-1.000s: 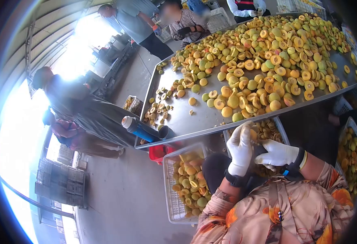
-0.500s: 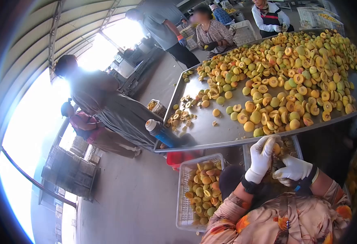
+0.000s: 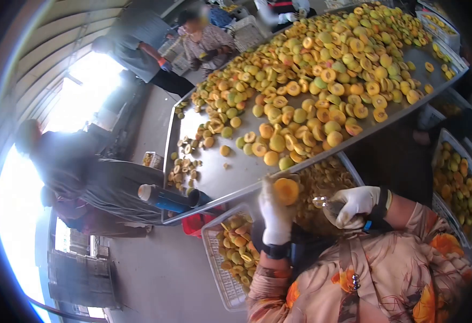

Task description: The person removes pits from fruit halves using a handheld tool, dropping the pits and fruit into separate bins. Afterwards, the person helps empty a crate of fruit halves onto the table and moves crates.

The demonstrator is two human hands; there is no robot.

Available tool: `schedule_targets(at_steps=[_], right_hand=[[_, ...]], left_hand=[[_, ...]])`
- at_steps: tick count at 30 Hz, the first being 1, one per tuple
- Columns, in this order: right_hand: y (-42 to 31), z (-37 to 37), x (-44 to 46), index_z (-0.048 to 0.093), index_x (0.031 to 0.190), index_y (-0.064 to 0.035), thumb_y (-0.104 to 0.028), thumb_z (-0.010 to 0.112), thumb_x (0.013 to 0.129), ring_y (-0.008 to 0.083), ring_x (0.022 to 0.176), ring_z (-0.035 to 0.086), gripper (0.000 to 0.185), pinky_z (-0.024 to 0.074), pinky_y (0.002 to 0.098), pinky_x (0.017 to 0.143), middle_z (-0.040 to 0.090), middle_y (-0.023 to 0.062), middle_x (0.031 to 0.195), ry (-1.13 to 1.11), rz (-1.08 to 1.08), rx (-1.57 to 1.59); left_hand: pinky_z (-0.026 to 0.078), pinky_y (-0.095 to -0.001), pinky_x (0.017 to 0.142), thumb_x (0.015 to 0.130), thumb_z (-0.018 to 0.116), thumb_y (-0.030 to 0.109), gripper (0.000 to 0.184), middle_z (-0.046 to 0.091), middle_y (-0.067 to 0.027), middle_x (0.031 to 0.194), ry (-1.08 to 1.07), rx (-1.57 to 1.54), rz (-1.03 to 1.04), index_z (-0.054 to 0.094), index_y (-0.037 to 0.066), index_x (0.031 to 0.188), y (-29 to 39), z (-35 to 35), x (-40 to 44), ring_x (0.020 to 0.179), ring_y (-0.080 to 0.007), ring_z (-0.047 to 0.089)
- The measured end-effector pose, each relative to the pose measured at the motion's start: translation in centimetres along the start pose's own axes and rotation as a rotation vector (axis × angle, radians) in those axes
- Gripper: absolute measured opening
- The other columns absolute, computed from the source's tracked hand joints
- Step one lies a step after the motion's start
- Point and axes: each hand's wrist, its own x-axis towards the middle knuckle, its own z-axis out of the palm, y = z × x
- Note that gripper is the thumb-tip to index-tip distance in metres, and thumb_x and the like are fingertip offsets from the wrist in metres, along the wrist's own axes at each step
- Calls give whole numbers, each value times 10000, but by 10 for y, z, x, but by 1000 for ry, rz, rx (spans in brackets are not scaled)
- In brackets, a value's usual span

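Observation:
My left hand, in a white glove and smeared by motion, holds up a peach half with its orange cut face showing. My right hand, also gloved in white, is closed around a small metal tool whose shiny end points toward the peach half. The tool's exact kind is unclear, and my fingers hide much of it. The two hands are apart. Below and between them stands a crate holding brownish pieces, perhaps pits and scraps.
A metal table bears a large heap of halved peaches. Near its corner lies a blue bottle. White crates of peaches stand at left and right. Several people are around the table; one stands at left.
My hands have moved apart; the left now shows the peach half's cut face and the right the metal tool. The camera has turned right, shifting the table and people leftward in view.

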Motion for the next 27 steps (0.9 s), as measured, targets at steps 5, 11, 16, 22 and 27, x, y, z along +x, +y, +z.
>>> schedule_targets(at_steps=[5, 11, 16, 22, 27], right_hand=[[49, -43, -6, 640, 1064, 28, -258, 622, 843, 362, 940, 684, 362, 525, 458, 815, 697, 230, 1014, 564, 219, -1297], [51, -59, 0, 595, 1212, 17, -265, 599, 857, 408, 1041, 665, 454, 511, 489, 891, 688, 256, 1100, 622, 351, -1172], [43, -58, 12, 587, 1187, 4, -265, 591, 866, 423, 1002, 668, 419, 518, 505, 872, 692, 255, 1049, 549, 372, -1115], [37, -64, 10, 598, 1120, 11, -253, 593, 858, 430, 936, 682, 371, 526, 511, 847, 695, 264, 973, 543, 365, -1071], [35, -65, 5, 596, 1090, 18, -266, 600, 865, 442, 926, 680, 363, 524, 513, 837, 691, 280, 958, 559, 306, -1084]], left_hand=[[563, -343, 716, 1046, 471, 550, 631, 700, -169, 954, 279, -479, -555, 671, -48, 1071, -34, -83, -43, 780, -244, 673], [523, -352, 857, 1000, 628, 340, 403, 687, -160, 1088, 60, 1220, -292, 686, -51, 1076, -90, -169, -67, 979, -268, 675], [511, -472, 894, 892, 733, 290, 402, 676, -230, 1153, -14, 695, -322, 673, -7, 1156, -113, -98, 48, 1051, -399, 647], [514, -462, 941, 776, 740, 578, 872, 675, -255, 1161, -410, 891, -440, 480, -45, 1328, -170, 13, 144, 1094, -420, 654], [569, -402, 830, 831, 736, 385, 726, 659, -219, 1160, -353, 734, -529, 463, -40, 1354, -145, 16, 145, 1026, -346, 684]])
